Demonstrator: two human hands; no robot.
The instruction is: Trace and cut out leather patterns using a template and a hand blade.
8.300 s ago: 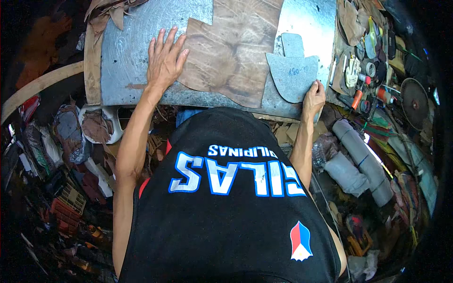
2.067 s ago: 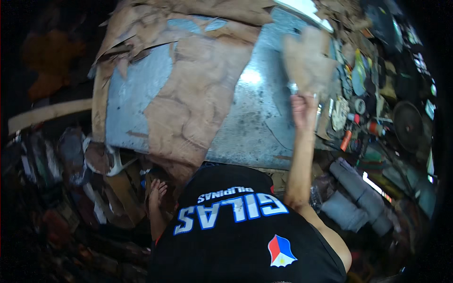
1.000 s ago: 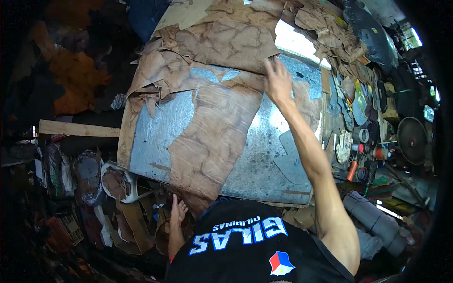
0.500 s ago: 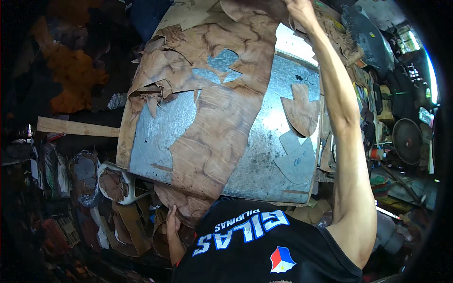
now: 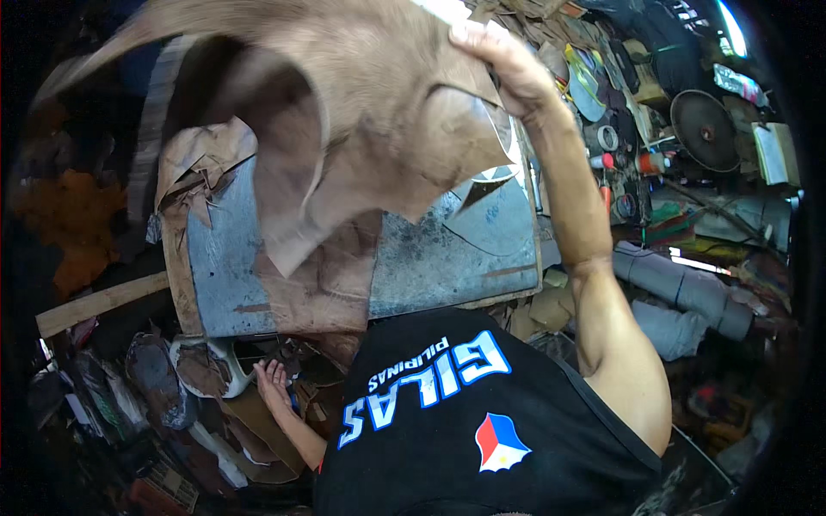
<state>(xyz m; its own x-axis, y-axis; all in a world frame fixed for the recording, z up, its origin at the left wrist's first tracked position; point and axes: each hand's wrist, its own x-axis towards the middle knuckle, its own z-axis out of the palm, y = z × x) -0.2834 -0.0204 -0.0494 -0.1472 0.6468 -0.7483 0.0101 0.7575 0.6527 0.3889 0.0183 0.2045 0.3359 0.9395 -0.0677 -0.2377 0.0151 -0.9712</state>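
My right hand (image 5: pixel 512 73) is raised over the far side of the work table, its fingers closed on the edge of a large brown leather hide (image 5: pixel 370 112). The hide is lifted and folded over, blurred by motion, with cut-out gaps in it. A brown stretch of leather lies under it on the grey metal tabletop (image 5: pixel 422 275) and runs to the near edge; whether it is the same piece I cannot tell. Beside the near edge, my left hand (image 5: pixel 274 383) holds nothing, fingers apart. A grey pattern piece (image 5: pixel 495 224) lies at the right, partly covered by the hide.
A white plastic chair (image 5: pixel 206 365) holding brown scraps stands left of my left hand. A wooden plank (image 5: pixel 103 303) juts from the table's left side. Grey rolls (image 5: pixel 688 288), a round dark disc (image 5: pixel 705 131) and assorted tools crowd the right.
My right hand has pulled the far part of the hide up and back toward me, folding it over. My left hand has let go of the near end and moved left.
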